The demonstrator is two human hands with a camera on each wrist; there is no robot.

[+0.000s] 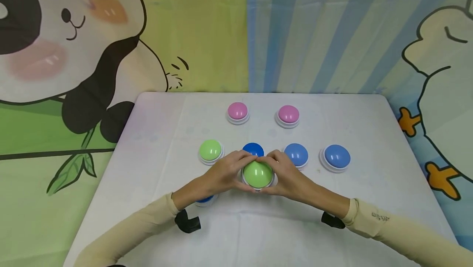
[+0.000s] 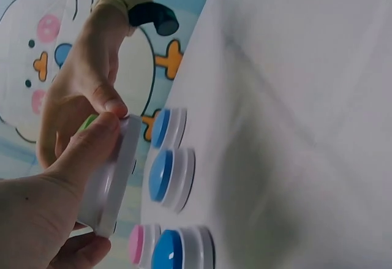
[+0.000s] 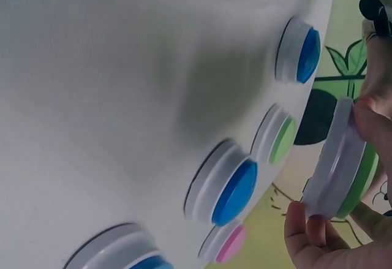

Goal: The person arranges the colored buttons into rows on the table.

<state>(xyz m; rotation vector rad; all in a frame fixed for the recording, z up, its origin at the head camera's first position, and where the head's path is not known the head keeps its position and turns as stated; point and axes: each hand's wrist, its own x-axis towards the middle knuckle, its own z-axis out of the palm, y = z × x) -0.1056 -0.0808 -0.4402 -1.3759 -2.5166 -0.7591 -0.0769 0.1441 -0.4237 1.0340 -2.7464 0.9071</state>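
Observation:
Both hands hold a round push button with a green dome (image 1: 257, 174) and a white base, between them and above the table. My left hand (image 1: 226, 171) grips its left side, and my right hand (image 1: 289, 177) grips the right side. Seen from the left wrist, the white base (image 2: 111, 186) stands tilted on edge, with a thumb on its rim. In the right wrist view the green dome (image 3: 361, 180) faces away from the table. Just behind the held button sits a blue button (image 1: 253, 148), partly covered by the hands.
The white table (image 1: 281, 234) also carries a green button (image 1: 210, 150) at left, two blue buttons (image 1: 296, 154) at right and two pink buttons (image 1: 237, 111) at the back. Another blue button (image 1: 204, 199) lies half hidden under the left forearm. Printed cartoon cloth (image 1: 207, 33) hangs behind.

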